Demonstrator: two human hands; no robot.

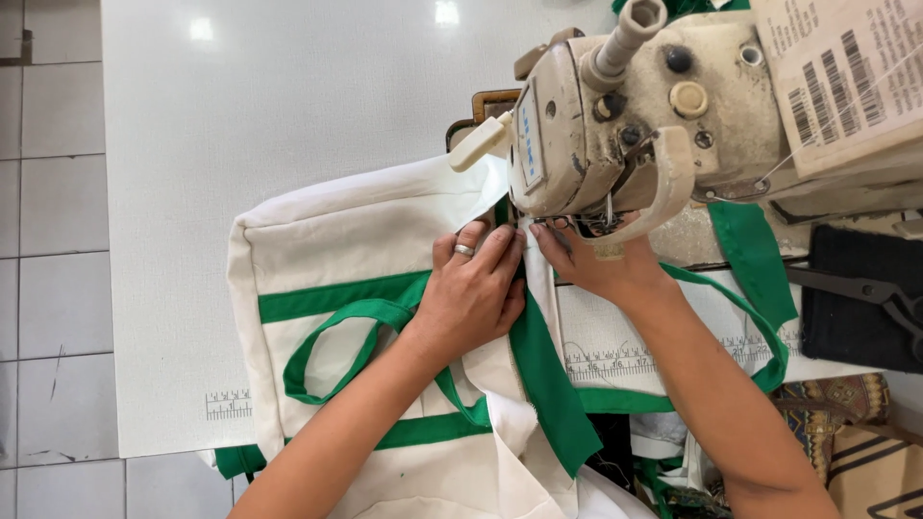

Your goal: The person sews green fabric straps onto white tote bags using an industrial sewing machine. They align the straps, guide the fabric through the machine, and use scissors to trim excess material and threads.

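White canvas bag (336, 231) with green trim lies flat on the white table (269, 86), spread left of the sewing machine and running under its head; lower part hangs off the near table edge. Green loop handle (332, 341) sits on the bag's face, below a green band (327, 296).

Sewing machine (635, 106), cream and worn, fills the upper right; paper label taped on its arm. Needle area is right above the fingers, mostly hidden by the head, so I can't tell if the needle is down.

Green binding strip (553, 384) runs from under the presser area down toward the near edge, along the bag's seam. A second green strap (760, 279) loops off to the right.

Left hand (473, 288): flat, fingers together, pressing the bag fabric down just left of the foot; ring on one finger. Not gripping, just pinning.

Right hand (596, 264): fingers narrow, tips on the seam edge right at the foot, wrist partly under the machine head. Looks like a light pinch or guide on the fabric edge, exact grip hidden.

Dark scissors (865, 288) lie on a black pad at far right, well apart from both hands.

Step, as I read it: feeding the green-bound seam under the foot. Next move calls for keeping both layers aligned and fingertips clear of the needle.
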